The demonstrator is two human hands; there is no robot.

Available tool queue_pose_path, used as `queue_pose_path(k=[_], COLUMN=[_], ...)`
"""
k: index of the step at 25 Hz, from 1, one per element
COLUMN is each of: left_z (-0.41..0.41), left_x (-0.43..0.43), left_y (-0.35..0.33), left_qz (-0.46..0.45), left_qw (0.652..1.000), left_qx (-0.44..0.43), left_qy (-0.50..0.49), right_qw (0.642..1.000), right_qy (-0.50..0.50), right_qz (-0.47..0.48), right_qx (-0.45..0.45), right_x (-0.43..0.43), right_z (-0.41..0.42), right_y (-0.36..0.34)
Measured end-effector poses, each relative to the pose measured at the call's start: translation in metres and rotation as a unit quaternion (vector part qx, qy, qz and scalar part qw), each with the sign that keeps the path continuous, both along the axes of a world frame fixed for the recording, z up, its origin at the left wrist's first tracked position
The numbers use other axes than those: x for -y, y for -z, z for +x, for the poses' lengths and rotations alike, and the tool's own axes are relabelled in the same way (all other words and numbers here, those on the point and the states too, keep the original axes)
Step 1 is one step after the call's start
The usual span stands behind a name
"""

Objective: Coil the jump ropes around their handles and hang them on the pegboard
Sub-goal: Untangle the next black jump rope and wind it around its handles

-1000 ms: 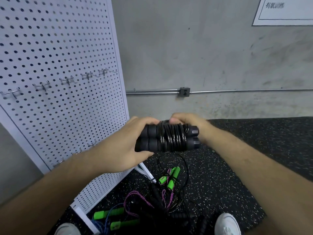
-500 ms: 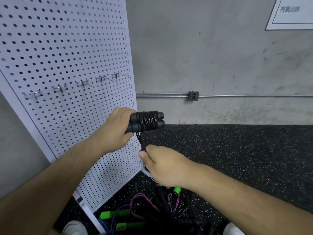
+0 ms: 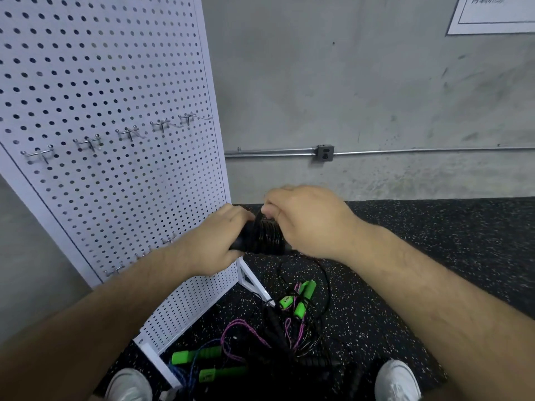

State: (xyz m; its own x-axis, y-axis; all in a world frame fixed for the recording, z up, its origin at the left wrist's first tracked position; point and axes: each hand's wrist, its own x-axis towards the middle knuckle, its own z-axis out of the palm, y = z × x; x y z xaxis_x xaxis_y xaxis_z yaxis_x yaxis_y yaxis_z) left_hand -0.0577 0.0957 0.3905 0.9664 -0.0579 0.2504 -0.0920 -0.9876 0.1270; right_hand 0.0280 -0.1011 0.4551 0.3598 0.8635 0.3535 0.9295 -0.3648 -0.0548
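My left hand [image 3: 215, 240] grips the two black handles of a black jump rope [image 3: 262, 237], held side by side with the cord coiled tightly around them. My right hand [image 3: 307, 221] is over the coil's right end, fingers curled, pinching the cord against the top of the coil. A loose length of black cord [image 3: 322, 273] hangs from the bundle to the floor. The white pegboard [image 3: 110, 111] stands to the left, with a row of bare metal hooks [image 3: 128, 134] above hand height and a lower row [image 3: 144, 254] beside my left forearm.
A tangled pile of jump ropes [image 3: 269, 331] with green handles and purple, blue and black cords lies on the speckled black floor between my white shoes [image 3: 396, 380]. The pegboard's white foot [image 3: 252, 280] juts out near the pile. A grey concrete wall with a conduit [image 3: 324, 153] stands behind.
My right hand has risen from below the handles, where it pulled the cord down, to the top of the coil. The bundle sits lower and more to the right in view.
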Motion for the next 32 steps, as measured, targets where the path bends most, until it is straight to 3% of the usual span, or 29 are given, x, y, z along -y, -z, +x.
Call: queue_pose_path(k=[5, 7, 10, 13, 14, 16, 20, 24, 28, 32], left_z=[-0.012, -0.019, -0.029, -0.029, -0.026, -0.018, -0.006, -0.007, -0.012, -0.015], left_x=[0.029, 0.041, 0.051, 0.053, 0.052, 0.048, 0.03, 0.02, 0.019, 0.018], left_y=[-0.009, -0.014, -0.024, -0.031, -0.032, -0.029, -0.025, -0.026, -0.026, -0.026], left_qz=[-0.012, -0.03, -0.08, -0.138, -0.147, -0.164, -0.196, -0.213, -0.245, -0.298], left_qw=[0.997, 0.993, 0.988, 0.983, 0.982, 0.979, 0.966, 0.958, 0.95, 0.938], left_qx=[0.004, 0.013, 0.04, 0.083, 0.099, 0.125, 0.124, 0.128, 0.126, 0.141], left_qy=[0.077, 0.112, 0.124, 0.086, 0.063, -0.001, -0.114, -0.146, -0.144, -0.104], right_qw=[0.999, 0.997, 0.975, 0.868, 0.869, 0.915, 0.934, 0.978, 0.961, 0.957], right_qy=[-0.01, -0.01, -0.023, 0.019, 0.04, 0.051, -0.005, 0.064, 0.047, -0.026], right_qz=[0.048, 0.05, 0.096, 0.091, 0.036, -0.01, 0.1, 0.134, 0.269, 0.289], right_qx=[-0.001, -0.051, -0.199, -0.488, -0.491, -0.4, -0.343, -0.143, -0.043, -0.011], right_x=[0.011, 0.019, 0.029, 0.029, 0.023, 0.0, -0.038, -0.04, -0.041, -0.039], right_z=[0.041, 0.056, 0.072, 0.06, 0.048, 0.019, -0.023, -0.019, -0.018, -0.021], right_y=[0.002, -0.001, 0.004, 0.032, 0.045, 0.063, 0.063, 0.058, 0.046, 0.041])
